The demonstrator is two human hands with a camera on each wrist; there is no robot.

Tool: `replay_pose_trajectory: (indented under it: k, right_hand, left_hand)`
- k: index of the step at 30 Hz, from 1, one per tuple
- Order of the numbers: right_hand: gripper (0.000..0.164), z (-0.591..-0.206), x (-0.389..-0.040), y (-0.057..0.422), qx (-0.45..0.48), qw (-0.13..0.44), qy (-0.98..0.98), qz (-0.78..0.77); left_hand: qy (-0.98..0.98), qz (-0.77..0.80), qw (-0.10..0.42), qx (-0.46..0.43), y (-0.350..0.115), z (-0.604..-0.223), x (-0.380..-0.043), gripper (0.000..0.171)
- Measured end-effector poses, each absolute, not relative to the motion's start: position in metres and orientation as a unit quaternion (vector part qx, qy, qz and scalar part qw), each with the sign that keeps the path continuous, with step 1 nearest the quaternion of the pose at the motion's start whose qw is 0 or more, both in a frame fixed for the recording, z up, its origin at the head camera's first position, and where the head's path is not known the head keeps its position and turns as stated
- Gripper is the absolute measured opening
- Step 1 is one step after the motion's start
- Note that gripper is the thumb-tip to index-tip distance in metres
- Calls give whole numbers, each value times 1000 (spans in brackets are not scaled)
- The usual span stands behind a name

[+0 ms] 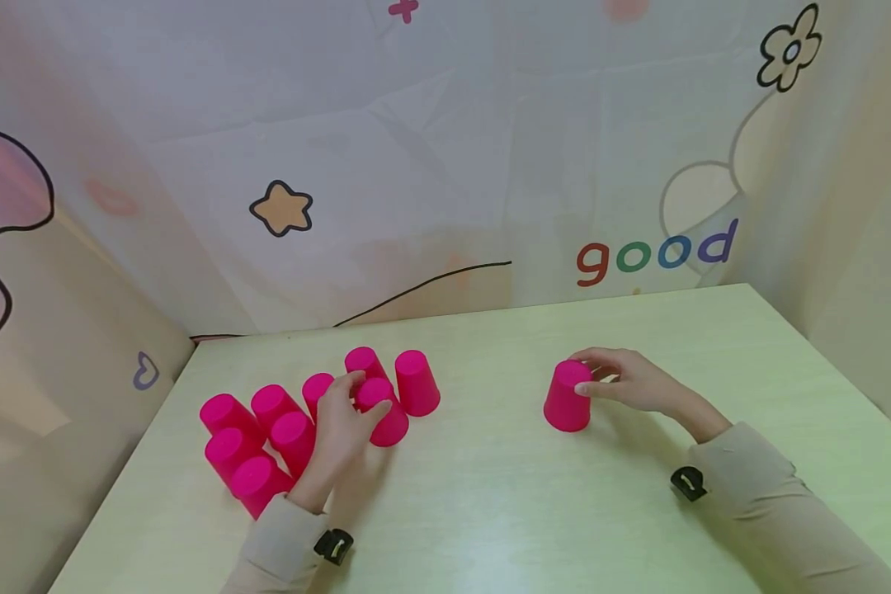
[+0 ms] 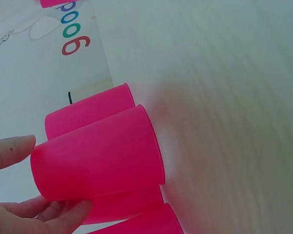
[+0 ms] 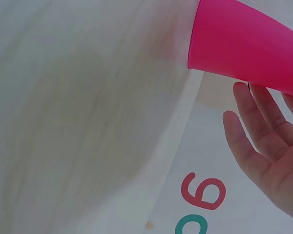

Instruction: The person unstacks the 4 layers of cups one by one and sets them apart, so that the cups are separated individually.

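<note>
In the head view, my left hand (image 1: 343,422) is at the right part of a group of pink cups, with thumb and fingers about the top of one upside-down pink cup (image 1: 386,417). The left wrist view shows the thumb at one side of this cup (image 2: 97,153) and the fingers at the other. To the right, my right hand (image 1: 627,381) holds a separate upside-down pink cup (image 1: 564,406) near its top, thumb in front and fingers behind. Some of these fingers (image 3: 263,117) touch the cup's side in the right wrist view.
Several more upside-down pink cups (image 1: 258,478) stand close together at the left of the pale table (image 1: 483,503). Behind the left hand is another pink cup (image 1: 418,384). A printed cloth (image 1: 445,181) hangs along the table's back edge.
</note>
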State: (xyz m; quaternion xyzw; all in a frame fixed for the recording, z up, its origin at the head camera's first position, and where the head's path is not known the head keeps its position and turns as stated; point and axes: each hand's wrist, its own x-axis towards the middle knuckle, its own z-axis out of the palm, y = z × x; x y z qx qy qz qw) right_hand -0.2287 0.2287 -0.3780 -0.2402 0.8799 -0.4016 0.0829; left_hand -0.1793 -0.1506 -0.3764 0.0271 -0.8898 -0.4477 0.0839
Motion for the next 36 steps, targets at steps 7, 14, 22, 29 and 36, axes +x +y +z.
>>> replay_pose_trajectory:
  k: [7,14,22,29,36]
  right_hand:
    - [45,-379,-229,220,-258,59,876,-402]
    - [44,-374,-230,191,-280,59,873,-395]
    - [39,-367,-231,147,-320,36,857,-402]
    - [37,-362,-230,115,-329,27,855,-400]
    - [40,-363,-229,86,-325,32,869,-373]
  left_hand:
    - [-894,-439,83,30,-154,-377,-176,55]
    - [-893,-440,87,49,-157,-379,-177,56]
    - [-894,-436,87,56,-156,-380,-178,57]
    - [-893,-437,84,62,-156,-381,-178,57]
    - [-893,-438,82,61,-156,-381,-178,57]
